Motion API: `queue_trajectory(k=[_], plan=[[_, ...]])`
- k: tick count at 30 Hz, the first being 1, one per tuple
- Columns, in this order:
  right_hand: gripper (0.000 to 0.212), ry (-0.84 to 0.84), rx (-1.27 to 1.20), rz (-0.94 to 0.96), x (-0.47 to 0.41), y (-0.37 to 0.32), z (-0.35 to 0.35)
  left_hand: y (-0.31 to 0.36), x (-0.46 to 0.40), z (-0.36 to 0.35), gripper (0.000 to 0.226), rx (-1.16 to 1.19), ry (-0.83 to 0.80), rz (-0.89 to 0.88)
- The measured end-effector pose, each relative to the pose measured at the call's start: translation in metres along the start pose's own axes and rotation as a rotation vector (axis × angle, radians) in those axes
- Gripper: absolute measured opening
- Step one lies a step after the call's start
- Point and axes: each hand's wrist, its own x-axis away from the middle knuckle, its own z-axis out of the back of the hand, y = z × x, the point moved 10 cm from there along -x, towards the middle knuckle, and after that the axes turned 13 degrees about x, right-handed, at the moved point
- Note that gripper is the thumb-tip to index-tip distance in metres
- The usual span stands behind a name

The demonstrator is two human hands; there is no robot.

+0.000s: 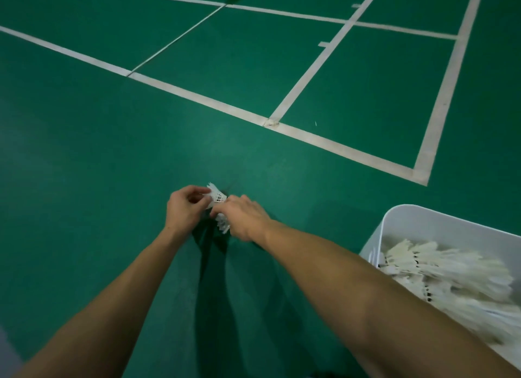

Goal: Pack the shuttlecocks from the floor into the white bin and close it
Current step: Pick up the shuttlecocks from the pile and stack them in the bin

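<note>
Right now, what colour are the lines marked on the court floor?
White, on a green floor; the lines show clearly in the head view, the only one.

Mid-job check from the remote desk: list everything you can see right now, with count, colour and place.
shuttlecocks in hand: at least two, exact count unclear, white, held between both hands above the floor, centre.
binned shuttlecocks: many, white, stacked in rows inside the bin.
white bin: one, white, open, no lid visible, lower right on the floor.
court floor: green, throughout.
court lines: several, white, upper half.
left hand: one, pinches the shuttlecocks.
right hand: one, grips the shuttlecocks.
</note>
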Motion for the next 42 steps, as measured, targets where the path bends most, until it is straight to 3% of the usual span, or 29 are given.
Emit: queue_trajectory(k=[7,13,17,21,26,32,36,42], plan=[[0.023,0.161,0.111,-0.066,0.012,0.016,0.022,0.019,0.019,0.009,0.016,0.056,0.06,-0.055],[0.037,0.247,-0.147,-0.18,0.078,0.054,0.072,0.083,0.057,0.002,0.013,0.118,0.045,-0.206],[0.042,0.319,-0.156,-0.203,0.165,0.073,0.121,0.154,0.099,-0.01,0.013,0.122,-0.017,-0.353],[0.041,0.364,-0.116,-0.265,0.264,0.092,0.165,0.231,0.14,-0.037,0.012,0.142,-0.15,-0.488],[0.043,0.321,-0.027,-0.374,0.387,0.111,0.191,0.326,0.2,-0.096,0.011,0.096,-0.446,-0.649],[0.033,0.349,-0.314,-0.663,0.503,0.179,0.179,0.405,0.268,-0.167,0.009,-0.153,-0.797,-0.827],[0.017,0.385,-0.36,-0.83,0.53,0.232,0.154,0.421,0.286,-0.206,0.008,-0.329,-0.929,-0.821],[0.022,0.305,-0.123,-0.892,0.507,0.257,0.121,0.381,0.295,-0.25,0.02,-0.463,-0.903,-0.779]])
